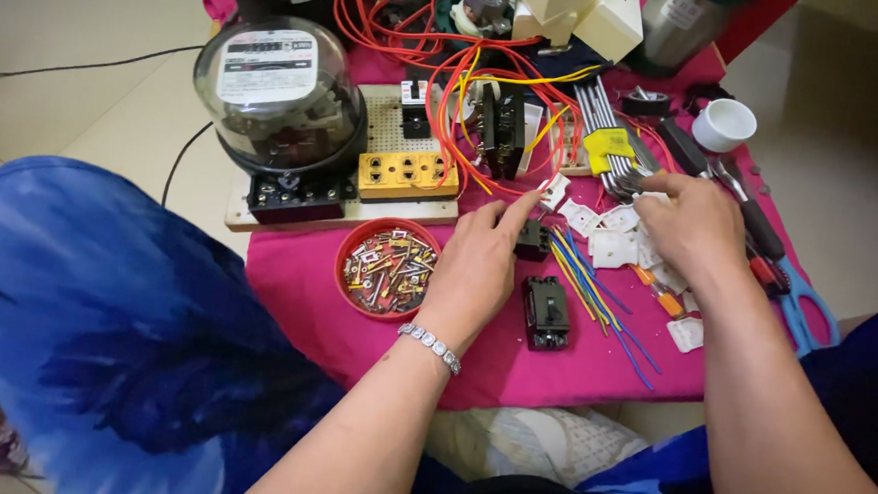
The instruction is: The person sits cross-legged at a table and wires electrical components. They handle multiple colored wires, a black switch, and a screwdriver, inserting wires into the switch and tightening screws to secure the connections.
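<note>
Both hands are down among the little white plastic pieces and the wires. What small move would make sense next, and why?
Probably the left hand should close its pointing forefinger and thumb on the small white piece at its tip. That finger already touches it beside the red and yellow wires, while the right hand lies flat over the other white pieces, gripping nothing visible.

Even, soft indoor light, moderately bright, no hard shadows. Colours saturated: pink cloth vivid. Glare on clear dome of meter and on metal can at top. Faint shade under left hand and right hand. Centre sharp; blue fabric at lower left soft, smeared, out of focus. Wide-angle stretch at edges, forearms looming large. Floor pale, slightly washed.
</note>
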